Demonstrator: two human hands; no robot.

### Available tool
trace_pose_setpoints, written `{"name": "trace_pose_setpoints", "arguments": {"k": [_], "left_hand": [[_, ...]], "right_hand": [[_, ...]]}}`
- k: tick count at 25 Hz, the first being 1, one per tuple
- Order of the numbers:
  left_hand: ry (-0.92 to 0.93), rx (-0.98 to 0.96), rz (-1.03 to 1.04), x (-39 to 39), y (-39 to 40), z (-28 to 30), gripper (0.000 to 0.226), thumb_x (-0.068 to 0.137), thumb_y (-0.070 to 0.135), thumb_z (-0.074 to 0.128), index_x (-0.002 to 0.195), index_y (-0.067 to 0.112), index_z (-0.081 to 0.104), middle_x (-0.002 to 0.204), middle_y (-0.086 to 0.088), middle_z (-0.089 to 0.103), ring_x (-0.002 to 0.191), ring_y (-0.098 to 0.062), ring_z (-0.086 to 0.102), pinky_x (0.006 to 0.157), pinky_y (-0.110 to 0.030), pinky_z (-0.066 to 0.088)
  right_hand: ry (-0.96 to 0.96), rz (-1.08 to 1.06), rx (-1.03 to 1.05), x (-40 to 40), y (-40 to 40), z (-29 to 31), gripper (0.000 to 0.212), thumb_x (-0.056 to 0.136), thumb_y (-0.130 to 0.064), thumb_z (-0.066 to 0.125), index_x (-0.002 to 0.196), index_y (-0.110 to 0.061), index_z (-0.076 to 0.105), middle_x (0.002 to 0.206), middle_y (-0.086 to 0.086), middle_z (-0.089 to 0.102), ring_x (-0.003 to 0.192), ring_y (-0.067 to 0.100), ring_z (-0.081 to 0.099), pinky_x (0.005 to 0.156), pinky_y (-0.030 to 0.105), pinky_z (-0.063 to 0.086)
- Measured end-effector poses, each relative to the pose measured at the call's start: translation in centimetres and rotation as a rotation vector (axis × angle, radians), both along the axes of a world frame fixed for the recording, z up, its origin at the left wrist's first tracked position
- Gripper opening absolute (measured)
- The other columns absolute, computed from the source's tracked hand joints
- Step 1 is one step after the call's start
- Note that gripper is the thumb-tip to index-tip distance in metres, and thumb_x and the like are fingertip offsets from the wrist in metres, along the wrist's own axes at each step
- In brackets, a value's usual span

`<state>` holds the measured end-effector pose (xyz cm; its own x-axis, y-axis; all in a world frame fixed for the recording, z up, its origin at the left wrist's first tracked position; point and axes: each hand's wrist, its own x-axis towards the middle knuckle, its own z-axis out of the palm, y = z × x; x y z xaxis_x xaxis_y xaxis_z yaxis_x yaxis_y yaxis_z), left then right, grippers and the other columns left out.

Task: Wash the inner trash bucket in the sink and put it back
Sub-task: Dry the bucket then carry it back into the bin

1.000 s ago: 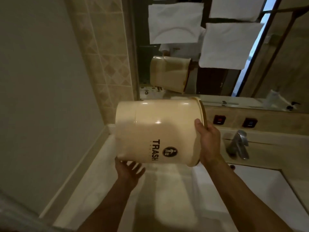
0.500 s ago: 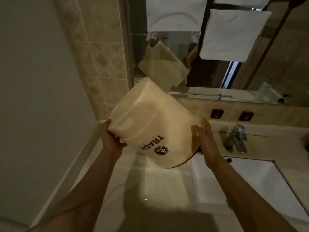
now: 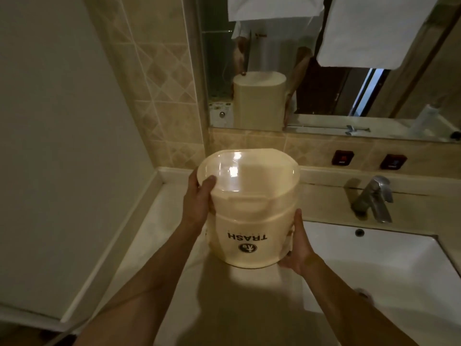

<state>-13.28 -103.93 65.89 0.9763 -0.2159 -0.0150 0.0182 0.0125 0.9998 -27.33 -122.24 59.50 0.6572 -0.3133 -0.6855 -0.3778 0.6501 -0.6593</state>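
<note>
The trash bucket is upside down, its rim at the worktop just left of the sink. 2 hands grasp it: left hand on the base edge, right hand near the rim. The faucet stands well right.
</note>
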Motion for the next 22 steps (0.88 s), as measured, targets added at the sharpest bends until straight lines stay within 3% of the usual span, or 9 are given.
{"name": "trace_pose_setpoints", "arguments": {"k": [2, 4, 7, 11, 14, 17, 20, 22], "left_hand": [[-0.02, 0.043, -0.023, -0.7, -0.1, -1.1, 0.05, 0.095, 0.033, 0.057, 0.143, 0.028, 0.043, 0.115, 0.019, 0.06, 0.101, 0.002, 0.059, 0.078, -0.02, 0.049], [-0.026, 0.073, -0.053, -1.1, -0.1, -2.1, 0.052, 0.094, 0.036, 0.059, 0.143, 0.029, 0.043, 0.118, 0.019, 0.061, 0.1, 0.005, 0.061, 0.074, -0.013, 0.05], [-0.028, 0.088, -0.072, -1.2, -0.1, -3.2, 0.061, 0.086, 0.046, 0.058, 0.143, 0.032, 0.042, 0.124, 0.017, 0.06, 0.108, 0.005, 0.059, 0.077, -0.014, 0.051], [-0.06, 0.118, -0.108, -1.4, 0.1, -4.0, 0.062, 0.086, 0.049, 0.056, 0.144, 0.036, 0.039, 0.129, 0.016, 0.058, 0.113, 0.003, 0.057, 0.085, -0.017, 0.049], [-0.063, 0.127, -0.119, -1.5, 0.1, -4.1, 0.062, 0.085, 0.052, 0.054, 0.144, 0.038, 0.038, 0.127, 0.019, 0.058, 0.111, 0.006, 0.057, 0.086, -0.017, 0.048], [-0.067, 0.128, -0.126, -1.4, 0.2, -3.9, 0.063, 0.083, 0.054, 0.055, 0.142, 0.039, 0.038, 0.126, 0.019, 0.058, 0.109, 0.007, 0.057, 0.085, -0.017, 0.048], [-0.067, 0.132, -0.142, -1.3, 0.3, -3.8, 0.071, 0.077, 0.061, 0.054, 0.142, 0.039, 0.037, 0.131, 0.01, 0.056, 0.114, -0.003, 0.056, 0.089, -0.024, 0.049], [-0.051, 0.125, -0.142, -1.4, 0.2, -3.9, 0.067, 0.079, 0.059, 0.054, 0.141, 0.042, 0.036, 0.133, 0.007, 0.056, 0.116, -0.007, 0.056, 0.091, -0.026, 0.049]], "right_hand": [[-0.012, -0.075, 0.056, 0.0, 0.2, -1.6, 0.073, 0.077, -0.086, 0.035, 0.118, -0.032, 0.061, 0.113, 0.009, 0.067, 0.101, 0.033, 0.062, 0.068, 0.043, 0.053], [-0.027, -0.108, 0.067, 0.2, 0.2, -2.9, 0.086, 0.065, -0.092, 0.045, 0.126, -0.033, 0.061, 0.125, 0.009, 0.065, 0.112, 0.035, 0.06, 0.084, 0.053, 0.053], [-0.012, -0.172, 0.053, 0.4, -0.5, -5.2, 0.095, 0.056, -0.094, 0.051, 0.129, -0.034, 0.059, 0.127, 0.008, 0.064, 0.118, 0.035, 0.058, 0.098, 0.06, 0.045], [-0.046, -0.191, 0.097, 0.2, 0.3, -4.9, 0.083, 0.064, -0.088, 0.051, 0.125, -0.033, 0.061, 0.127, 0.004, 0.062, 0.119, 0.03, 0.056, 0.102, 0.056, 0.043], [0.011, -0.213, -0.081, -0.1, -0.1, -2.1, 0.051, 0.088, -0.067, 0.043, 0.119, -0.029, 0.056, 0.119, -0.002, 0.061, 0.116, 0.025, 0.052, 0.1, 0.047, 0.042], [-0.133, -0.218, -0.241, 0.9, -1.3, 1.6, 0.034, 0.093, -0.061, 0.041, 0.113, -0.04, 0.057, 0.118, -0.01, 0.059, 0.117, 0.017, 0.05, 0.101, 0.048, 0.038], [-0.258, -0.141, -0.398, 1.8, -1.8, 3.9, 0.035, 0.095, -0.052, 0.045, 0.127, -0.038, 0.053, 0.116, -0.013, 0.06, 0.103, 0.005, 0.055, 0.091, 0.036, 0.044], [-0.293, -0.119, -0.491, 2.3, -1.7, 4.5, 0.044, 0.094, -0.038, 0.056, 0.136, -0.033, 0.049, 0.122, -0.006, 0.062, 0.105, 0.011, 0.059, 0.088, 0.035, 0.05]]}}
